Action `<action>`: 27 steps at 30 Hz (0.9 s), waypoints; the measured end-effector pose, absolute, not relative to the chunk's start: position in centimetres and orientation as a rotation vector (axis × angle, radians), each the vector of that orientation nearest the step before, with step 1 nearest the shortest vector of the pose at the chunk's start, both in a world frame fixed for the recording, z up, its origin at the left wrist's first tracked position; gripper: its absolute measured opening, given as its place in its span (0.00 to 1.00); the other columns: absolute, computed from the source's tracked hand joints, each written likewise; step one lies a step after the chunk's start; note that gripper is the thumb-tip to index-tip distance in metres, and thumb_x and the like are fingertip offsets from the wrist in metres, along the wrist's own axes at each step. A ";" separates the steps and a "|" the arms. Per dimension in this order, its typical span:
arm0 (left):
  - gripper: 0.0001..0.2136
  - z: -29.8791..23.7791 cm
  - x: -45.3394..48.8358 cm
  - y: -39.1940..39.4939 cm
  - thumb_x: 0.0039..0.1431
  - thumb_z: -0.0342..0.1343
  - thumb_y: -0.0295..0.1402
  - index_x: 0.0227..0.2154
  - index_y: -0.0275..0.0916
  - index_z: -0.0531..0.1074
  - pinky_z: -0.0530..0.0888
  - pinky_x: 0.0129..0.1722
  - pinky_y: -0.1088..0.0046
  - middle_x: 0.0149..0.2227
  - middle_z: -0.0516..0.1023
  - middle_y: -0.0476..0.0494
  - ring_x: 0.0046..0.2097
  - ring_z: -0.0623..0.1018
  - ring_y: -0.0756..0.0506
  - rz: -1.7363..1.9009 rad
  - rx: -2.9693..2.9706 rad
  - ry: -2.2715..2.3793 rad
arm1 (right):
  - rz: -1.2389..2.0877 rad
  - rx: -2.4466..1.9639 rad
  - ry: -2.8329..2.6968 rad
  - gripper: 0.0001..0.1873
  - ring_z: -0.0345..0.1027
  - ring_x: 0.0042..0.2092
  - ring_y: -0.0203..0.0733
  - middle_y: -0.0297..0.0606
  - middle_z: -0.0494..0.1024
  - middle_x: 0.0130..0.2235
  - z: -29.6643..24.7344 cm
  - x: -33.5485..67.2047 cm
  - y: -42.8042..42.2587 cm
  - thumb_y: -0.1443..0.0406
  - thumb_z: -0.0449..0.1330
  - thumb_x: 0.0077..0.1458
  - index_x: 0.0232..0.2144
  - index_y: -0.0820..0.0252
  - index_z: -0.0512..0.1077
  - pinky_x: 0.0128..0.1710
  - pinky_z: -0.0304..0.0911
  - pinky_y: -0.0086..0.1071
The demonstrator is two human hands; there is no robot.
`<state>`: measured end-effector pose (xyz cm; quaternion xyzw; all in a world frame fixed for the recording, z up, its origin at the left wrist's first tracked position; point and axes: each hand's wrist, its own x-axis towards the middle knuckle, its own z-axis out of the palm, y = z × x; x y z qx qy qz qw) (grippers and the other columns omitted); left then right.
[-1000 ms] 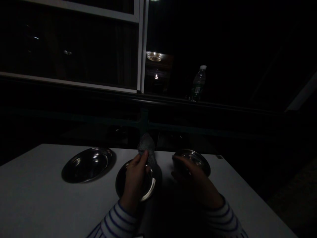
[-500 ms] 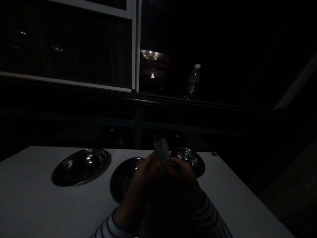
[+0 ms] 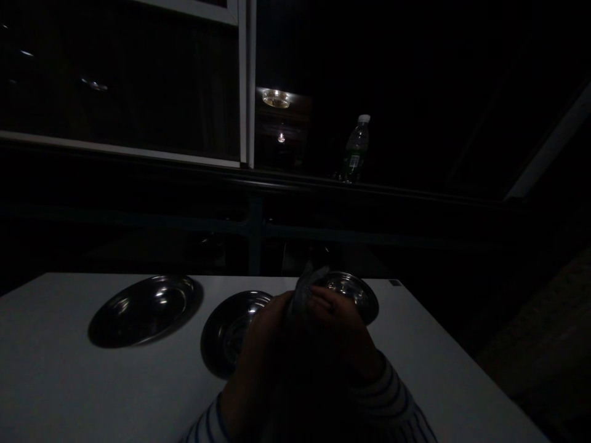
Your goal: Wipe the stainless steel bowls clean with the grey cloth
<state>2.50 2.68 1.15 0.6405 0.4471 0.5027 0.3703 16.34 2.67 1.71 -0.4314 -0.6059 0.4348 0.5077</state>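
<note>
Close together above the white table, my two hands grip a crumpled grey piece of cloth [image 3: 303,294]; its kind is hard to make out in the dark. My left hand [image 3: 263,338] is closed at the cloth's left side, with most of its fingers in shadow. On the other side my right hand [image 3: 345,329] has its fingers bent against the cloth. Partly behind the left hand lies a round shiny metal dish [image 3: 221,338]. Another metal dish [image 3: 362,295] is partly covered by the right hand, and a third metal dish [image 3: 138,315] lies farther left.
The white table [image 3: 152,391] reaches to a dark rail below a window. On the sill stands a clear plastic bottle [image 3: 355,151] with a white cap and green label. A small dark label [image 3: 394,282] is at the table's far right corner. The scene is very dim.
The cloth's top has folded over and spread to the right, lower than before. My right fingers have shifted along it. The whole view has moved slightly.
</note>
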 end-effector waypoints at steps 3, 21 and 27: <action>0.07 1.4 2.5 2.9 0.44 0.57 0.29 0.27 0.43 0.77 0.68 0.33 0.71 0.30 0.79 0.43 0.32 0.75 0.43 1.241 1.578 1.177 | 0.932 -1.111 -1.516 0.12 0.71 0.41 0.39 0.39 0.77 0.39 1.7 16.6 2.8 0.64 0.52 0.51 0.38 0.60 0.71 0.39 0.67 0.29; 0.15 3.2 -1.6 4.5 0.40 0.60 0.39 0.33 0.37 0.75 0.68 0.24 0.76 0.22 0.77 0.48 0.27 0.76 0.46 1.407 1.184 1.453 | 0.521 -1.398 -1.346 0.18 0.70 0.34 0.41 0.35 0.75 0.29 1.3 23.0 4.5 0.59 0.53 0.49 0.42 0.60 0.66 0.34 0.63 0.32; 0.18 2.9 -2.8 5.0 0.42 0.60 0.35 0.39 0.38 0.74 0.72 0.31 0.73 0.31 0.79 0.44 0.33 0.77 0.45 1.279 1.146 1.336 | 0.643 -1.334 -1.303 0.15 0.69 0.41 0.42 0.40 0.77 0.38 2.0 24.1 4.1 0.59 0.55 0.48 0.37 0.61 0.73 0.41 0.62 0.35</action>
